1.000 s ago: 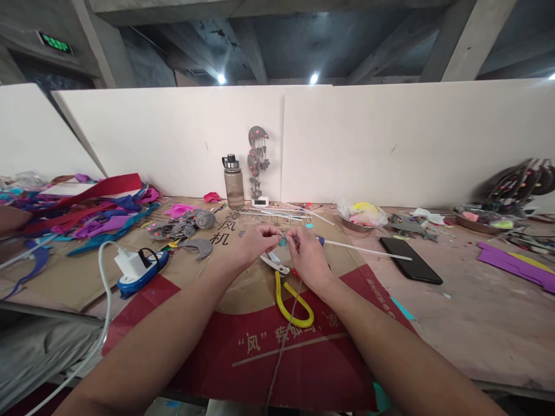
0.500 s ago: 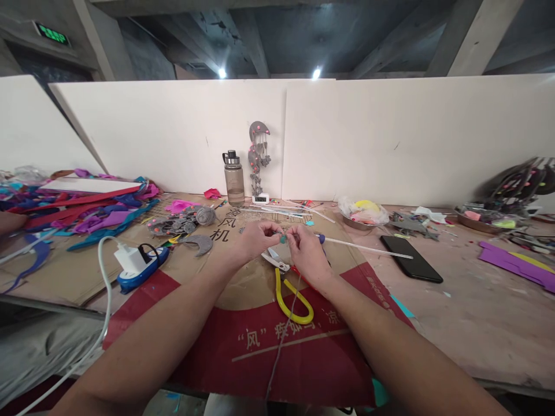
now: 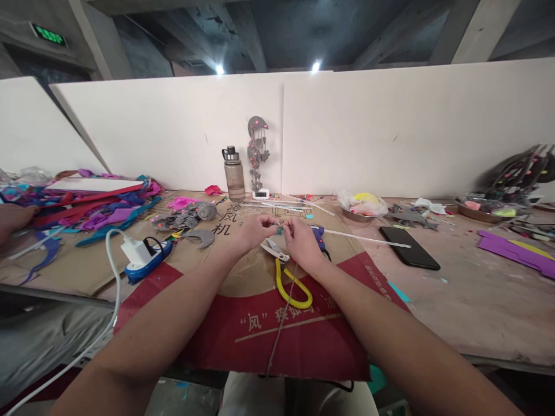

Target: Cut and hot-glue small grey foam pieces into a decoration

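Note:
My left hand point(image 3: 256, 232) and my right hand point(image 3: 299, 240) meet above the cardboard, fingertips nearly touching. A small teal piece point(image 3: 280, 230) is pinched between the fingers of both. From beneath my right hand a thin grey cord point(image 3: 281, 329) runs down over the red part of the cardboard point(image 3: 208, 341). Yellow-handled scissors point(image 3: 310, 297) lie just below my hands, blades partly hidden. Right of my right hand is a blue glue gun point(image 3: 319, 236) with a long clear stick point(image 3: 368, 237).
A bottle point(image 3: 235, 176) stands at the back beside a grey moon-shaped hanging point(image 3: 258, 153). At left are a blue power strip point(image 3: 150, 264), felt scraps point(image 3: 104, 218) and another person's hand point(image 3: 16, 218). A black phone point(image 3: 410, 248) lies at right.
The view has shifted slightly, so the table things sit a little higher. Both hands keep their pinch on the teal piece. The other person's hand at the left reaches further into view.

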Available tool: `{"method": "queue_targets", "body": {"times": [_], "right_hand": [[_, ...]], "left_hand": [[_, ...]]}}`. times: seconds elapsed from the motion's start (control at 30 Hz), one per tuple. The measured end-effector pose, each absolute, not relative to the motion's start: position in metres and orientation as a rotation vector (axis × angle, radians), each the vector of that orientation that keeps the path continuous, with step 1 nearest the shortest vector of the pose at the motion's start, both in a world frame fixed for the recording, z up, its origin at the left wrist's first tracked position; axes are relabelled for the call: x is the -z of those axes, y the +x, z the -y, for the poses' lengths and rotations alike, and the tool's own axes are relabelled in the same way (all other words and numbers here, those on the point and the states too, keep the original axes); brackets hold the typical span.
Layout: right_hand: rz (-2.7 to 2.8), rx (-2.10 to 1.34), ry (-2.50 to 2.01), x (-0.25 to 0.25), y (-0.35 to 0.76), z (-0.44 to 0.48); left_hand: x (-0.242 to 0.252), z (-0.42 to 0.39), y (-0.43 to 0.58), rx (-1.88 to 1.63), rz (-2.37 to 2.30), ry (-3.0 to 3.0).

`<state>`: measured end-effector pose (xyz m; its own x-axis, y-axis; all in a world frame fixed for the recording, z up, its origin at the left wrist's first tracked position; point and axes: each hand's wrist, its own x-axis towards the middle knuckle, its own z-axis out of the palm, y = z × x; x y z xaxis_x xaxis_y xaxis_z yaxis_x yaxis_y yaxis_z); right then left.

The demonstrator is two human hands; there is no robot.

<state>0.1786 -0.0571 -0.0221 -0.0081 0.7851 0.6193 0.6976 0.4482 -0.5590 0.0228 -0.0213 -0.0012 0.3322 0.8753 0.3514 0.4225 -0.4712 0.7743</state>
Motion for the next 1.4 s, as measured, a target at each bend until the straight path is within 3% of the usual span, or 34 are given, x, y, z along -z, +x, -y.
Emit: {"method": "queue_targets", "body": {"times": [0.37,0.87,1.17,1.4], "right_hand": [[1.859,0.131,-1.355,0.02,0.175,0.06],[1.77,0.055,-1.362,0.02,0.173,0.056],[1.766,-0.053,-1.384,0.02,0.188,0.05],[1.828,0.048,-1.364,0.018,0.189,0.058]], "left_hand": [[-0.008,0.035,0.03,-1.13,-1.3,2.155],[-0.002,0.042,0.039,-1.285,-1.344,2.083],[-0.001,0.026,0.029,-0.932,-0.958,1.782],[-0.003,0.03,0.027,-0.882,-0.902,1.705]]}}
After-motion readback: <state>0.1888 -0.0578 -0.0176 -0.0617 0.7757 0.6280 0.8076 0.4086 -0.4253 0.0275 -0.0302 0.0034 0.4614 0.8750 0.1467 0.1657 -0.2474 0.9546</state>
